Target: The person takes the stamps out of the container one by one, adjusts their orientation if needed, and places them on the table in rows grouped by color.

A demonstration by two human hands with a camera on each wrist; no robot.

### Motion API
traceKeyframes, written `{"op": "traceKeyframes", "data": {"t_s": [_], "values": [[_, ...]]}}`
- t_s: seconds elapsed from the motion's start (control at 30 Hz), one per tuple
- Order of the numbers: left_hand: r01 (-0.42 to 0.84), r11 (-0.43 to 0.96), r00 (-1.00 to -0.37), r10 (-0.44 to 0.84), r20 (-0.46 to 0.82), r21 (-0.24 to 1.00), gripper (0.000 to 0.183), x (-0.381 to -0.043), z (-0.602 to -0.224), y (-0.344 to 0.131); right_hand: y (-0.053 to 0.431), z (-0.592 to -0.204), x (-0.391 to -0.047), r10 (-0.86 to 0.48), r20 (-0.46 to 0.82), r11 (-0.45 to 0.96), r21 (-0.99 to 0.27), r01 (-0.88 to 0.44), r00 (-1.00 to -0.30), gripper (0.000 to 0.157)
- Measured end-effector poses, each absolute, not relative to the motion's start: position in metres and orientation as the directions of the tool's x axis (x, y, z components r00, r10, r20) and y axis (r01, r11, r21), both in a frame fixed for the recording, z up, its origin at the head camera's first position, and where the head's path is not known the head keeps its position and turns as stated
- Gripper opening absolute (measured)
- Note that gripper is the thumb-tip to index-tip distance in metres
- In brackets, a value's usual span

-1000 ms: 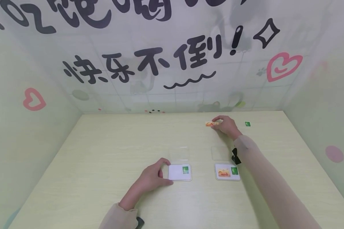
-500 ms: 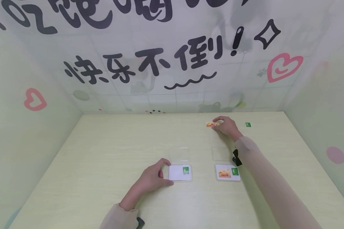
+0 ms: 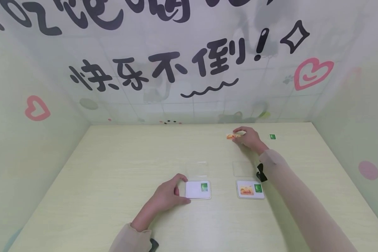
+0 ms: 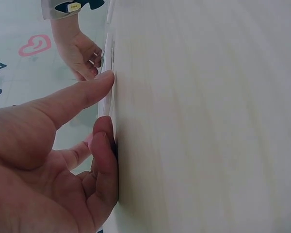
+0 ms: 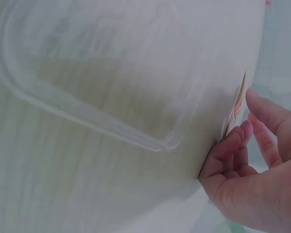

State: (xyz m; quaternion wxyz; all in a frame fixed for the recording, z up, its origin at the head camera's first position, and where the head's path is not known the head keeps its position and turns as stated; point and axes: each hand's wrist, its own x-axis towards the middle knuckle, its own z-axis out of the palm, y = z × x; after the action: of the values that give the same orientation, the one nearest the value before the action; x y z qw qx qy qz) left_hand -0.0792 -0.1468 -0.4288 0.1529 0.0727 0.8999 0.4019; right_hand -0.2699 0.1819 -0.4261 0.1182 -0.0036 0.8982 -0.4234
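In the head view my left hand [image 3: 169,191] grips the left end of a clear plastic case [image 3: 210,194], thumb at its near edge and index finger at its far edge. Inside lies a white card [image 3: 193,189] bearing a green stamp-like sticker [image 3: 204,187] at its right. Toward the back of the table my right hand [image 3: 248,138] pinches a small orange-and-white picture sticker [image 3: 230,136], partly covered by the fingers. The right wrist view shows that sticker [image 5: 236,109] tilted up from the tabletop between thumb and fingers.
A second case with a white card [image 3: 250,196] carries an orange picture and a green sticker. Two clear lids [image 3: 196,169] lie behind the cases, the right one [image 5: 102,124] large in the right wrist view. A loose green sticker [image 3: 272,137] lies right of my right hand.
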Motion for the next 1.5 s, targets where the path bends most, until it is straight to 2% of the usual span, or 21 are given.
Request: {"op": "traceKeyframes", "data": {"t_s": [0.97,1.5], "values": [[0.015,0.671,-0.941,0.261,-0.217,0.741,0.058,-0.08,-0.43,-0.147,0.178,-0.411,-0.259,-0.159,-0.216,0.569,-0.818,0.09,-0.963,0.044],[0.008,0.679,-0.94,0.256,-0.226,0.735,0.057,-0.08,-0.43,-0.147,0.172,-0.402,-0.241,-0.218,-0.192,0.533,-0.845,0.048,-0.957,0.04]]}}
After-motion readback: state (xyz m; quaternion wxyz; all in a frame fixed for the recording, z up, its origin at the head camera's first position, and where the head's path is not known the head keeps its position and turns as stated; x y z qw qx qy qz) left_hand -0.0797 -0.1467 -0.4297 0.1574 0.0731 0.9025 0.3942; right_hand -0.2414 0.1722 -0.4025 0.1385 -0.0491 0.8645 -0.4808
